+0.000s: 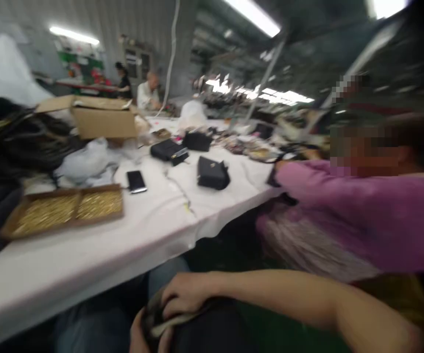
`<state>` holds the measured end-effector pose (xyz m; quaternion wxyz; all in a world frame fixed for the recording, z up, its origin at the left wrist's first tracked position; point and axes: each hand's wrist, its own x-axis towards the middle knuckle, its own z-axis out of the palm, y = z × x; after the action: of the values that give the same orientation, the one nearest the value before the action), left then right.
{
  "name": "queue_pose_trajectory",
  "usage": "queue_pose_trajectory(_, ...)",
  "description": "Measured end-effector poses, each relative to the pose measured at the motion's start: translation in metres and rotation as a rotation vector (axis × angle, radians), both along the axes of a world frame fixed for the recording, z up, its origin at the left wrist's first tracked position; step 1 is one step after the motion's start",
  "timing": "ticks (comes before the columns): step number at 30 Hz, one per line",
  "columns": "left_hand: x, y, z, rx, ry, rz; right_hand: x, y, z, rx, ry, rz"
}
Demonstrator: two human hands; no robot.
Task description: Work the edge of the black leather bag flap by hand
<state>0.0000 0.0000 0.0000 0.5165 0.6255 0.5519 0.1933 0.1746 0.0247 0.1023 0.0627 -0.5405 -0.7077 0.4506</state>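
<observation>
A dark bag (212, 329) with a pale edge at its opening rests on my lap. My left hand (140, 336) grips it at the near left, partly cut off by the bottom of the picture. My right hand (186, 295) reaches across from the right with its fingers curled over the bag's opening and closed on the edge. What lies inside the bag is hidden. Motion blur softens the finer details of both hands.
A white-covered table (153, 225) carries a brown tray (121, 213) of small gold-coloured pieces, a phone (136, 182), several black bags (212, 172) and a cardboard box (105, 122). A co-worker in a purple top (366, 211) sits close on the right.
</observation>
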Motion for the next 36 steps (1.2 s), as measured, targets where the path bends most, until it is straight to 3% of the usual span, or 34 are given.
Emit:
queue_pose_trajectory(2,-0.043,-0.010,-0.015,-0.018,-0.005,0.031,-0.006,0.002,-0.026,0.009,0.101,0.024)
queue_pose_trajectory(4,-0.068,-0.016,-0.019,-0.018,-0.114,-0.066,-0.006,0.000,-0.050,0.024,0.118,-0.078)
queue_pose_trajectory(7,-0.074,-0.014,-0.004,-0.052,-0.082,-0.090,-0.012,-0.014,-0.065,0.020,0.072,-0.159)
queue_pose_trajectory(11,-0.063,0.004,0.032,-0.148,-0.035,-0.135,-0.025,-0.022,-0.060,0.000,0.059,-0.198)
queue_pose_trajectory(14,-0.063,0.018,0.043,-0.190,-0.079,-0.197,-0.020,-0.013,-0.055,-0.042,0.101,-0.228)
queue_pose_trajectory(19,-0.070,0.024,0.038,-0.223,-0.112,-0.230,0.009,-0.005,-0.053,-0.176,0.192,-0.202)
queue_pose_trajectory(23,-0.068,0.023,0.027,-0.235,-0.071,-0.250,0.015,-0.012,-0.054,-0.261,0.246,-0.219)
queue_pose_trajectory(29,-0.067,0.025,0.012,-0.240,-0.048,-0.291,0.003,-0.019,-0.052,-0.148,0.236,-0.304)
queue_pose_trajectory(36,-0.067,0.021,0.011,-0.254,-0.126,-0.268,-0.012,-0.022,-0.053,0.003,0.183,-0.299)
